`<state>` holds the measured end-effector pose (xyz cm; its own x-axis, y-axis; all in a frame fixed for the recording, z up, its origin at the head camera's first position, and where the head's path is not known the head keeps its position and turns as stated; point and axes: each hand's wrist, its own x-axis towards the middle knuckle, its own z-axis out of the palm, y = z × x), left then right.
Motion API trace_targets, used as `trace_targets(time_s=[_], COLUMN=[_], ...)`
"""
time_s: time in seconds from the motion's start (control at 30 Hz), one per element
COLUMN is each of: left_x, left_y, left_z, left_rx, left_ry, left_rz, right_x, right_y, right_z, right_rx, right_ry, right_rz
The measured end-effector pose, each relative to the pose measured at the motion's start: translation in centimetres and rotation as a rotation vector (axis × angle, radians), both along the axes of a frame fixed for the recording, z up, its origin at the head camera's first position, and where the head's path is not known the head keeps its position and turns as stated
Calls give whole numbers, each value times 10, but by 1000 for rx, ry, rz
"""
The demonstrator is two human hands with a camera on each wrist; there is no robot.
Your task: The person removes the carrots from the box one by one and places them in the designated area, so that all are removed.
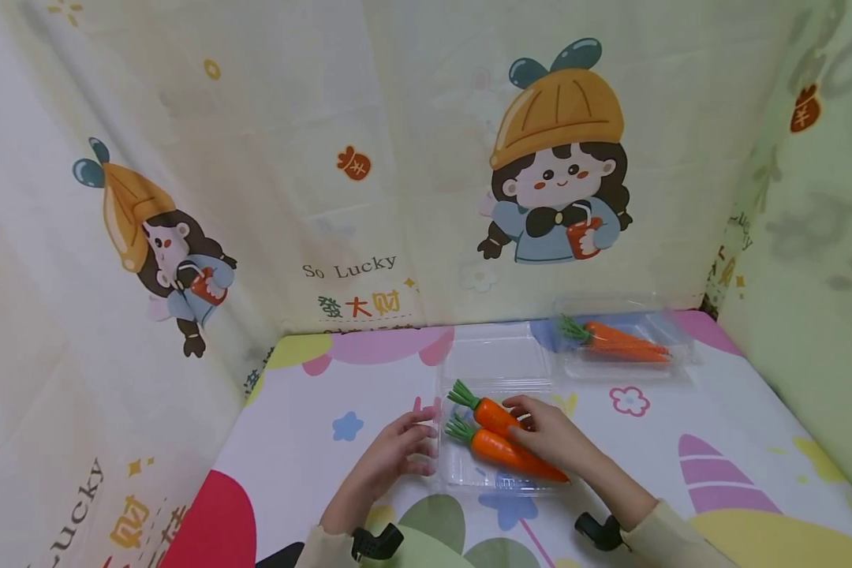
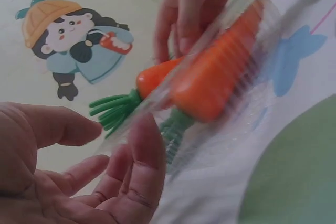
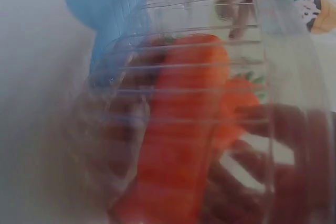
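A clear plastic box stands on the table, its lid folded open towards the back. Inside lies the nearer orange carrot, green stalks to the left. Behind it is the farther carrot, whose tapered end my right hand grips from the right with curled fingers. At the box's left side is my left hand, fingers loosely bent and holding nothing; its fingertips come right up to the clear wall in the left wrist view. Through the plastic, the right wrist view shows the nearer carrot, blurred.
Another clear box with carrots in it stands at the back right, against the printed cloth wall. A patterned cloth covers the table. More printed cloth hangs along the right side.
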<state>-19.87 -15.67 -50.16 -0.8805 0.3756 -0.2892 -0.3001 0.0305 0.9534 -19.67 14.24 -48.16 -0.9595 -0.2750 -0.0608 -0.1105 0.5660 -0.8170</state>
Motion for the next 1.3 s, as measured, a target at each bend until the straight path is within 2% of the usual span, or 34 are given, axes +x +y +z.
trace_targets(time_s=[0.13,0.3,0.6,0.9,1.03,1.3], left_x=[5,7,7,7,8,9], left_y=[4,8,8,8,8,8], left_z=[-5,-8,-7,-4,-4,-3], left_rx=[31,50,50,28,21,15], left_ry=[3,8,10,32,33,25], left_rz=[10,43,51,43,40,44], right_x=[-4,-8,-8,-8,-11,-11], right_y=[-6,-10,-12,-7,-1,12], right_z=[-2,-5,-6,7,11,18], right_rx=[30,65,36,-37,-54,-112], right_ry=[11,13,26,-68,-85,-148], right_rz=[-4,-23,-51,-141,-180,-197])
